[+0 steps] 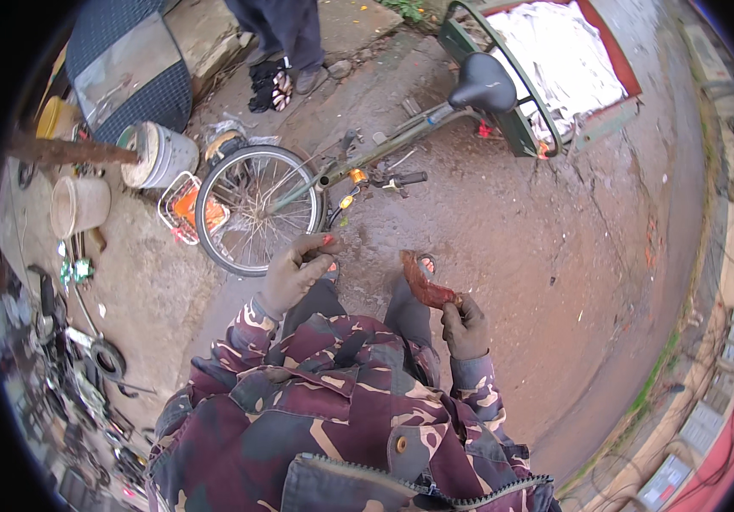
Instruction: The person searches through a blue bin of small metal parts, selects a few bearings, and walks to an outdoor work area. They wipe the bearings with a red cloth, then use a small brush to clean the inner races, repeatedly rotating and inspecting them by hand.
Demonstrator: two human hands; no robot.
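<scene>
My right hand [467,327], in a grey-brown glove, pinches one end of a curved reddish-brown strip [425,284]. The flat strip slants up and left from my fingers, above my right foot; its material is unclear. My left hand [294,271], gloved alike, is closed with thumb and fingers brought together. A small red spot shows at its fingertips, too small to name. Just beyond that hand is the spoked front wheel [262,211] of a green cargo tricycle [401,138]. The two hands are apart, in front of my camouflage jacket [341,401].
A black saddle [484,83] stands before the tricycle's cargo bed, loaded with white material [554,68]. Left of the wheel are a white wire basket [186,207], buckets [81,207] and a tire [108,360]. A person's legs [286,34] stand at the back.
</scene>
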